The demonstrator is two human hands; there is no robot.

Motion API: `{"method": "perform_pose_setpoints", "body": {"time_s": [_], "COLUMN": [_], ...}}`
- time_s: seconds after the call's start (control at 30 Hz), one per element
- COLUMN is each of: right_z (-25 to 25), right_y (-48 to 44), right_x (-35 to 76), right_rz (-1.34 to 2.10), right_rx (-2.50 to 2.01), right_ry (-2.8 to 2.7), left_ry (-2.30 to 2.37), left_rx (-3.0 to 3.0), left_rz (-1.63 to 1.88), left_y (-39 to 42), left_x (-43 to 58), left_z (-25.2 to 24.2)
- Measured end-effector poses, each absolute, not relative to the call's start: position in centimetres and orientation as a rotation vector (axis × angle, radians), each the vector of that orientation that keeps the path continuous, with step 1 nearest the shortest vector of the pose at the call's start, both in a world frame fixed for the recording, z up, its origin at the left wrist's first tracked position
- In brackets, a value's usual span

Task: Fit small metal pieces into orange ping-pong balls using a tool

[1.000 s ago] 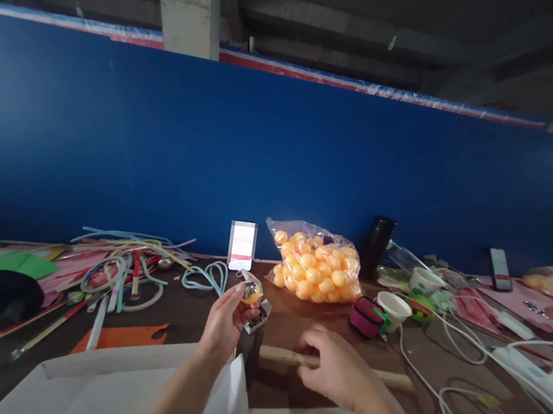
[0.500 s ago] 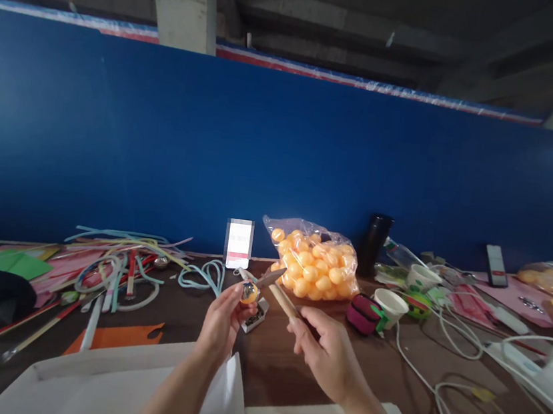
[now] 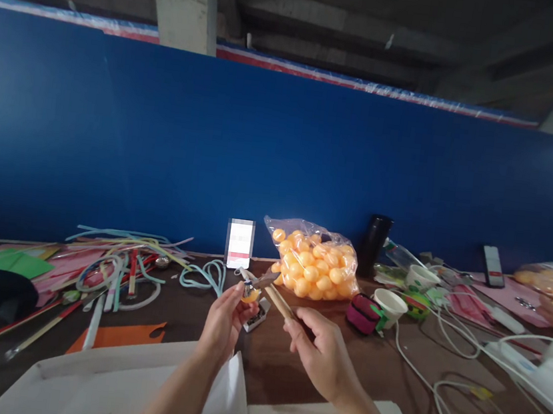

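My left hand (image 3: 225, 318) is closed, its fingertips gripping an orange table tennis ball (image 3: 249, 298) with a shiny dark patch on its upper side. In my right hand (image 3: 321, 353), fingers wrapped, is a wooden-handled tool (image 3: 279, 301). A dark, pointed, blade-like metal part (image 3: 265, 279) extends across the handle's far end, close to the ball; whether they touch I cannot tell. Just behind my left fingers lies a small light-coloured open box (image 3: 257, 319) with dark contents. A clear plastic bag of orange balls (image 3: 317, 266) stands beyond my hands.
A phone (image 3: 240, 243) leans against the blue partition (image 3: 263, 151). Coloured tubes and paper (image 3: 114, 274) lie left, near an orange sheet (image 3: 124, 337). To the right are a magenta pouch (image 3: 363, 314), a paper cup (image 3: 389, 306), a black bottle (image 3: 373, 246) and white cables (image 3: 429, 380).
The ball has tilted slightly in my left fingers. My right hand and the tool have shifted slightly left toward the ball. Both hands keep their holds.
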State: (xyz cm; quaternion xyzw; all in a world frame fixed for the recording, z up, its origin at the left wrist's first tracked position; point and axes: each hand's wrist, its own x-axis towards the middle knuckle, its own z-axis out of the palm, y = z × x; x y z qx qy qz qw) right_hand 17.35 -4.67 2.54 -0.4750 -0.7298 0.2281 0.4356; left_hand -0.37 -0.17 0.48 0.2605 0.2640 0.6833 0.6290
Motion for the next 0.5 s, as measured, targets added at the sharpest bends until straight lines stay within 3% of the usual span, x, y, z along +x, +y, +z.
{"method": "perform_pose_setpoints", "body": {"time_s": [0.5], "right_z": [2.40], "right_y": [-4.57], "right_x": [17.53], "right_rz": [0.455], "right_rx": [-1.202], "right_ry": [-1.879], "left_ry": [0.643], "left_rx": [0.603], "left_rz": [1.570], "left_y": [0.03], "left_x": [-0.33], "left_z": [0.42]}}
